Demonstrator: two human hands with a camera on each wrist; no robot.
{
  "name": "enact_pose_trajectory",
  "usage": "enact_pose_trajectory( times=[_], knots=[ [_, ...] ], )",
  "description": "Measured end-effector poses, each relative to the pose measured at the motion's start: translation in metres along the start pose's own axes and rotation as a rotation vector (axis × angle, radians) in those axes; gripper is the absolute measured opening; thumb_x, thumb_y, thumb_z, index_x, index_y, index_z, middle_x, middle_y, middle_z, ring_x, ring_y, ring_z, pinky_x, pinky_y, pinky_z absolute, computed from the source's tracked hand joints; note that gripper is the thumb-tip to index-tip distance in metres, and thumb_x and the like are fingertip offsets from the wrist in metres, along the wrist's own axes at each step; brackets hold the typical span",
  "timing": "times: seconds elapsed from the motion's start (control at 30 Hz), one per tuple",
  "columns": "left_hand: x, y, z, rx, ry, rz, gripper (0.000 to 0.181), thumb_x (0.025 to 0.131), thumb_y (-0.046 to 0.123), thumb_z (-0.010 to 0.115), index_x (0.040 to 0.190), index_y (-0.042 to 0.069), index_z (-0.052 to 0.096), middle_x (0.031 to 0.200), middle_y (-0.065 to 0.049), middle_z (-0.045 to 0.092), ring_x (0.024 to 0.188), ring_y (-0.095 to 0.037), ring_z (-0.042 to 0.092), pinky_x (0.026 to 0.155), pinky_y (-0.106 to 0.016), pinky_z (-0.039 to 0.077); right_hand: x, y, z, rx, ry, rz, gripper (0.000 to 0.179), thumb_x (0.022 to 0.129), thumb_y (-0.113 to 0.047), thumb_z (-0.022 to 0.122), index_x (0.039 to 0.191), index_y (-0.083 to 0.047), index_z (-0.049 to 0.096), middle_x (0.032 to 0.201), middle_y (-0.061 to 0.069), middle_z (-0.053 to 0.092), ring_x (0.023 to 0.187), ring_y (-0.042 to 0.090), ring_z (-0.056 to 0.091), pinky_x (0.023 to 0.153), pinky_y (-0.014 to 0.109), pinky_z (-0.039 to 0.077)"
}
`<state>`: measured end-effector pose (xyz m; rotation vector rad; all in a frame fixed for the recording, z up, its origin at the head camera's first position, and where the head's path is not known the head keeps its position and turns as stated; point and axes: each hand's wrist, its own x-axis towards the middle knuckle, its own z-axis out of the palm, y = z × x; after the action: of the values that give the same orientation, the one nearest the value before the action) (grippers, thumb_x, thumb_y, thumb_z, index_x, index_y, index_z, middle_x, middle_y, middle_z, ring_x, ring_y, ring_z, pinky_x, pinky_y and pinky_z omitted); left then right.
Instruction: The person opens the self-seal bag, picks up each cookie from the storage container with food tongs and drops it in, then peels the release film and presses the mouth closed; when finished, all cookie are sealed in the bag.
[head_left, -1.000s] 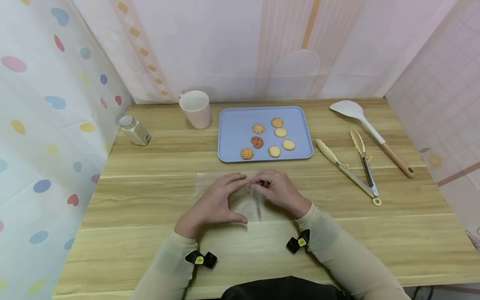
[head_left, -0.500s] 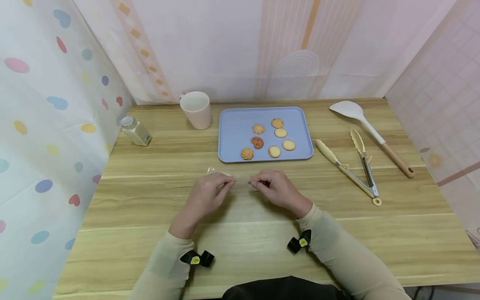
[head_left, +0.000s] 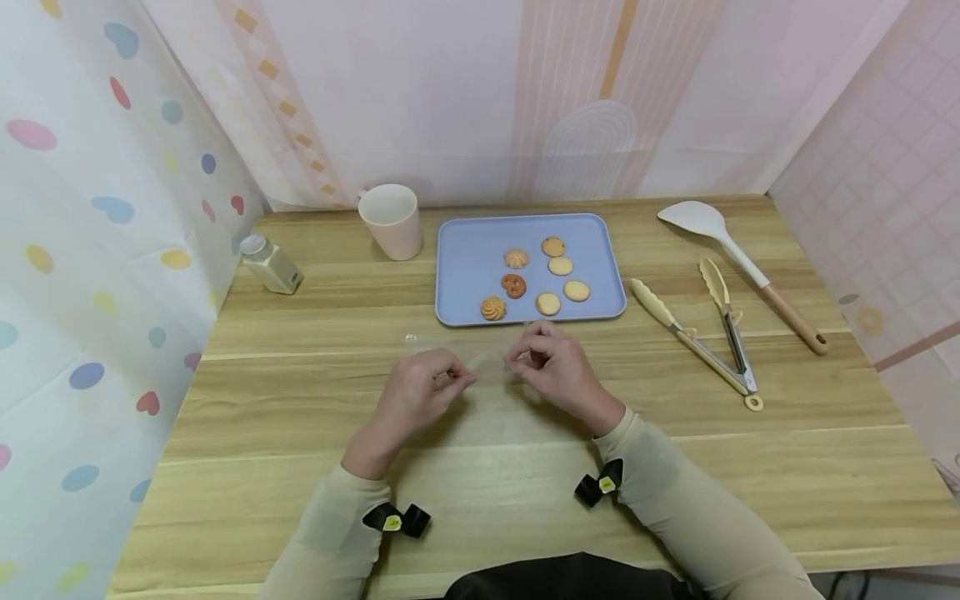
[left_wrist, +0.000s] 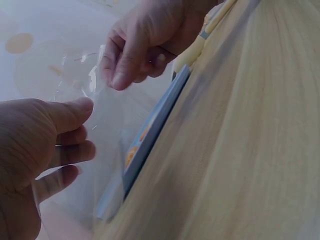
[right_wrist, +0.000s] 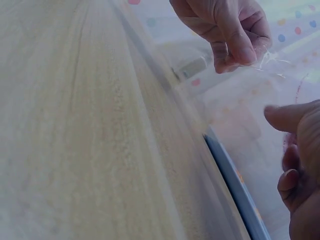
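A clear plastic bag [left_wrist: 107, 120] hangs between both hands, just above the wooden table and in front of the blue tray [head_left: 468, 258]. My left hand [head_left: 423, 387] pinches its top edge between thumb and fingers. A short distance to the right, my right hand [head_left: 558, 371] pinches the same edge, its knuckles close to the tray's near rim. Seen from the left wrist, the film spreads below both thumbs, and the tray shows through it. Most of the bag is hard to make out in the head view because it is transparent.
Several cookies [head_left: 513, 286] lie on the tray. Behind and left stand a pale pink mug [head_left: 393, 225] and a tilted-looking seasoning jar [head_left: 273, 267]. To the right lie spread tongs [head_left: 693, 343] and a white turner [head_left: 697, 218] with a wooden handle. Curtains border the table.
My left hand was spread over the bag and now pinches its edge. The bag has come up off the table. My right hand has shifted slightly toward the tray.
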<state>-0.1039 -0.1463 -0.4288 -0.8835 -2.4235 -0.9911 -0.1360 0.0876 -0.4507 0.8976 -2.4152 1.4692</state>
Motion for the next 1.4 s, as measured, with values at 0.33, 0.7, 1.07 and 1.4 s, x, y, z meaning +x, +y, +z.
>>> enact_pose_trajectory(
  times=[0.33,0.7,1.07,1.4],
  knots=[
    [-0.003,-0.001,0.004,0.063,0.083,0.060,0.021,0.073,0.004,0.082,0.072,0.010,0.062,0.070,0.001,0.063,0.063,-0.014,0.061,0.058,-0.030,0.050,0.001,-0.004,-0.006,0.144,0.058,0.133,0.018,0.093,-0.002,0.058,0.091,-0.007,0.075,0.082,0.006,0.050,0.072,0.017,0.043,0.063,0.028,0.037],
    [-0.003,-0.006,0.009,0.142,0.159,0.124,0.025,0.069,-0.003,0.082,0.068,0.007,0.058,0.067,-0.001,0.058,0.060,-0.014,0.056,0.053,-0.028,0.048,0.003,-0.008,-0.004,0.096,-0.021,0.295,0.013,0.092,-0.022,0.067,0.092,-0.011,0.073,0.061,-0.001,0.050,0.054,0.012,0.043,0.050,0.023,0.035],
    [-0.005,-0.011,0.013,0.045,0.182,0.097,0.025,0.070,0.001,0.082,0.070,0.007,0.059,0.071,-0.001,0.060,0.062,-0.015,0.059,0.056,-0.028,0.049,0.003,-0.015,-0.002,0.432,-0.211,0.505,0.021,0.095,-0.016,0.061,0.104,0.002,0.067,0.093,0.018,0.070,0.080,0.029,0.068,0.069,0.035,0.056],
    [-0.004,-0.008,0.010,-0.141,-0.113,-0.040,0.057,0.080,0.039,0.078,0.124,0.006,0.062,0.123,-0.006,0.060,0.116,-0.021,0.053,0.095,-0.040,0.046,0.002,-0.014,-0.001,0.462,-0.179,0.463,0.021,0.092,-0.003,0.062,0.109,0.011,0.065,0.102,0.025,0.067,0.082,0.023,0.065,0.072,0.029,0.054]
  ],
)
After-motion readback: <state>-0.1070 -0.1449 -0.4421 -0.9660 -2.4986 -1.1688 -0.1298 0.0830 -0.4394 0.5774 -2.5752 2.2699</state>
